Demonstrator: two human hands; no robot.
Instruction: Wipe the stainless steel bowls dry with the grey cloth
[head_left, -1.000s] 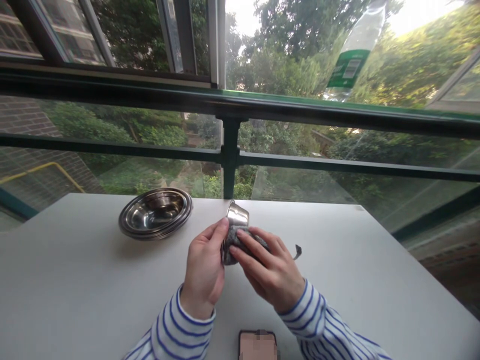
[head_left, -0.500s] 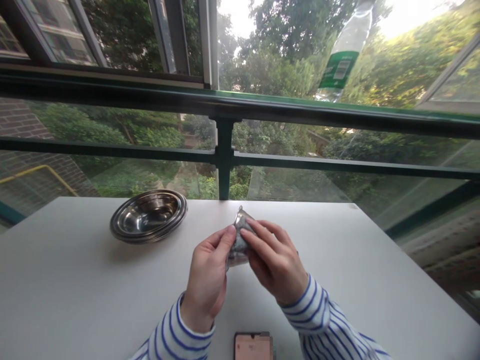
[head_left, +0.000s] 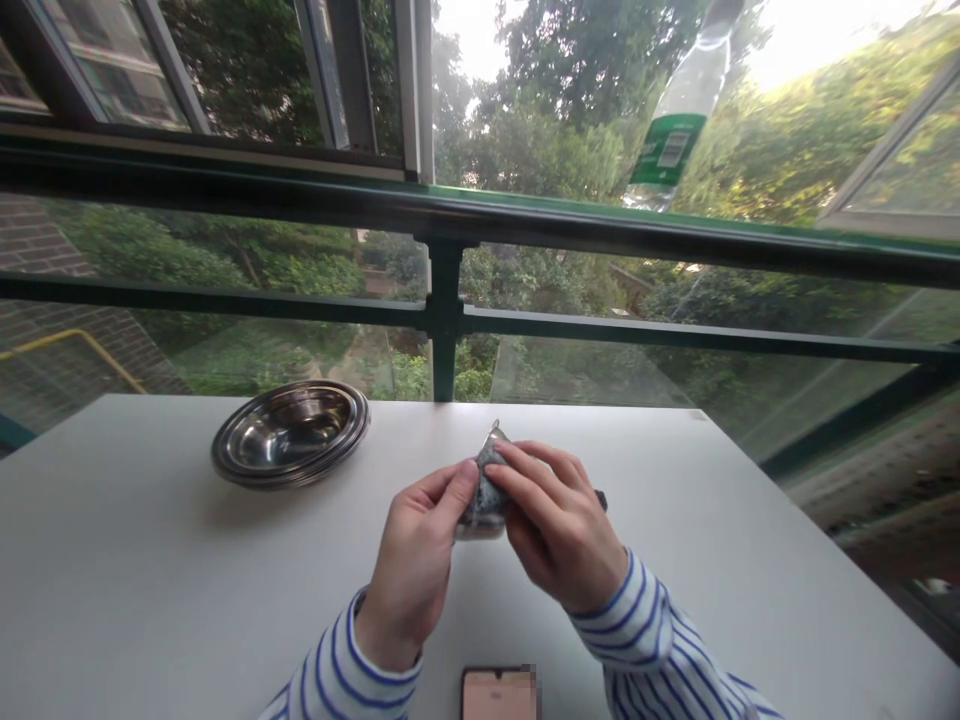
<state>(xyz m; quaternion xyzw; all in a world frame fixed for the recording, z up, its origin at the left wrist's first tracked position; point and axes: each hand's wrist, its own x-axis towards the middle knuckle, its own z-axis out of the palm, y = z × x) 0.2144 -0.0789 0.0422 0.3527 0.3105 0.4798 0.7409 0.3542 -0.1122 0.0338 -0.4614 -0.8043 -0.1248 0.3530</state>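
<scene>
Over the middle of the table, my left hand point(head_left: 416, 560) is closed on a small shiny metal dish point(head_left: 480, 531), its thumb pressed on the near face. The dish is tilted and mostly covered by my fingers, so its exact shape cannot be made out. A grey mottled cloth point(head_left: 487, 492) lies against it. My right hand point(head_left: 559, 525) is closed over this cloth, fingers together and pressing it on the dish. A dark bit, perhaps the cloth's end, pokes out beyond the right hand's knuckles.
A stack of stainless steel bowls point(head_left: 291, 435) stands at the back left of the white table point(head_left: 187, 600). A phone point(head_left: 499, 695) lies at the near edge. Behind the table runs a dark green railing point(head_left: 442, 320), with a plastic bottle point(head_left: 671, 125) on its ledge.
The fingers and dish have shifted slightly, and the dish leans more to the right. A dark bit now shows more past my right hand. The view has moved a little.
</scene>
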